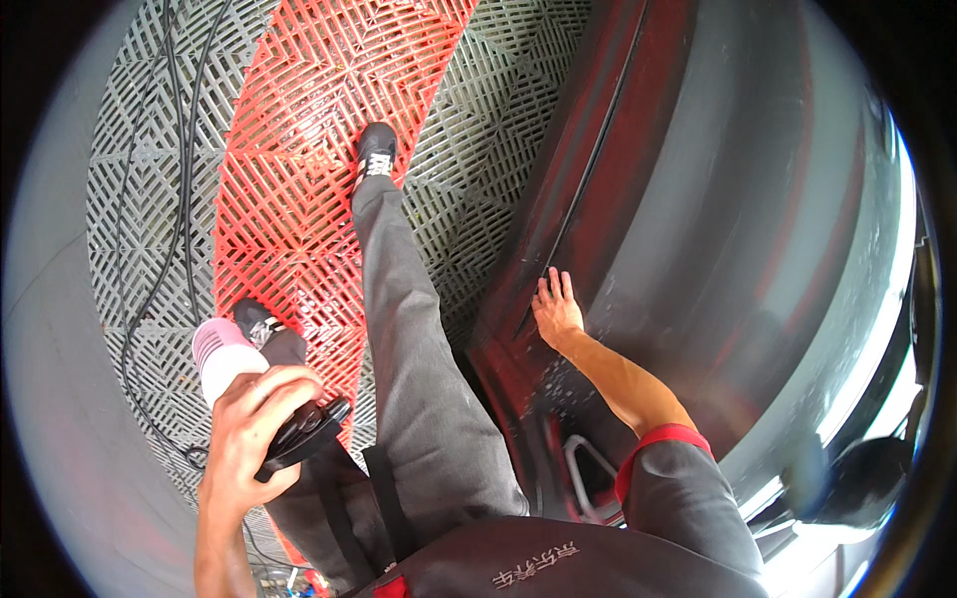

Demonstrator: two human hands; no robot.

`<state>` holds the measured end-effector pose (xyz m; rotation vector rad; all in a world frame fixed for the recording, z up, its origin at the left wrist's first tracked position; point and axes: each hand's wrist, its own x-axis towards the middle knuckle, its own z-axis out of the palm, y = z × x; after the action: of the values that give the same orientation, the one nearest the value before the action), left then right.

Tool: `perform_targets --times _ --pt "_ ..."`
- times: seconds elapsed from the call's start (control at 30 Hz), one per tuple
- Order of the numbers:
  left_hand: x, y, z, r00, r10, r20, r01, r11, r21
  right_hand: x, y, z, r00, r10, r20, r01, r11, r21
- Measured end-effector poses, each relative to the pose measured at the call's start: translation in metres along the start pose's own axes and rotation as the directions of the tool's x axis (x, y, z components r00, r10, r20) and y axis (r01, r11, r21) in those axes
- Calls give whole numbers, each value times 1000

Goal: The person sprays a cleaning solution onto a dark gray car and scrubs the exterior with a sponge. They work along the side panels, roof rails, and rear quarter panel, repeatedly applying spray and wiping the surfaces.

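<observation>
My left hand (250, 426) is closed around a spray bottle, gripping its black top near a dark nozzle; the bottle's white and pink body (224, 355) points away from me, over the floor. My right hand (558, 308) lies with spread fingers on the lower side of a dark car body panel (673, 247), beside a long dark seam or trim line (598, 142). Whitish droplets or specks (564, 381) show on the panel near my right wrist. Nothing is seen held in my right hand.
Red and grey plastic grating tiles (299, 202) cover the floor. Dark cables (183, 172) run along the left side, near a grey surface (52, 261). A car side mirror (860, 478) sticks out at the lower right.
</observation>
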<state>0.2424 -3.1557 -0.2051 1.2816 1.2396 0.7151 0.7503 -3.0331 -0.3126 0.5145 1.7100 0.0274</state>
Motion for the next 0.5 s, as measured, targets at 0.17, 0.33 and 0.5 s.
perform_targets --times 0.17,0.33,0.5 --pt "-93 -24 21 997 -68 19 67 997 48 -55 -73 38 999 -37 8 37 999 5" --pt "-153 -37 52 989 -140 40 139 990 29 -69 -38 18 992 -99 72 100 995 -9" --pt "-162 -51 89 987 -126 96 130 991 -38 -36 17 -4 979 115 -169 -119 993 -12"
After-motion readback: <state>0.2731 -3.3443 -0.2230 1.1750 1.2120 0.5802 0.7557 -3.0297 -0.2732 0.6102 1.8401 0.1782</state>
